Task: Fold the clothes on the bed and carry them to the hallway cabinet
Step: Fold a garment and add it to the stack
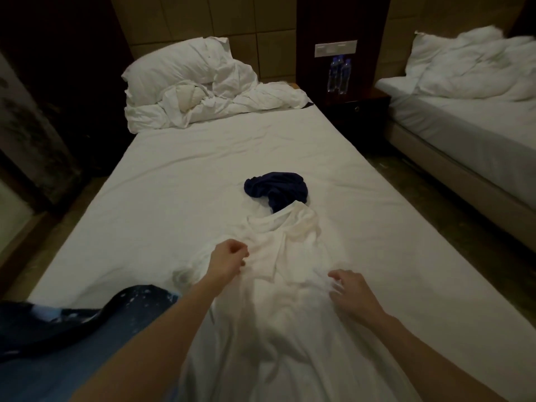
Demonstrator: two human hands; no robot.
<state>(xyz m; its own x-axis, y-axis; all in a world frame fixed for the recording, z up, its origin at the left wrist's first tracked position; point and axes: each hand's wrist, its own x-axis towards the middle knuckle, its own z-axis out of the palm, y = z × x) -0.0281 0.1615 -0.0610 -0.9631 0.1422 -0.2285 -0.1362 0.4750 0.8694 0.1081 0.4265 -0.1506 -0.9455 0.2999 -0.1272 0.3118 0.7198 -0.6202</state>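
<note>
dim room; padded tan wall [278, 27]; dark nightstand [355, 107] between beds; second bed [464, 123] right.

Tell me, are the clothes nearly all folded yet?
Not yet. Nothing looks folded so far. The left hand and right hand are gripping the white shirt, which lies rumpled on the bed. The dark blue garment sits bunched up behind it. Folding both and carrying them away is left.

1. Bare sheet on the bed [179, 181] lies open left and right of the white shirt [278, 256].
2. A navy garment [275, 188] blocks the far side, touching the shirt.
3. Crumpled bedding [203, 94] fills the head end.
</note>
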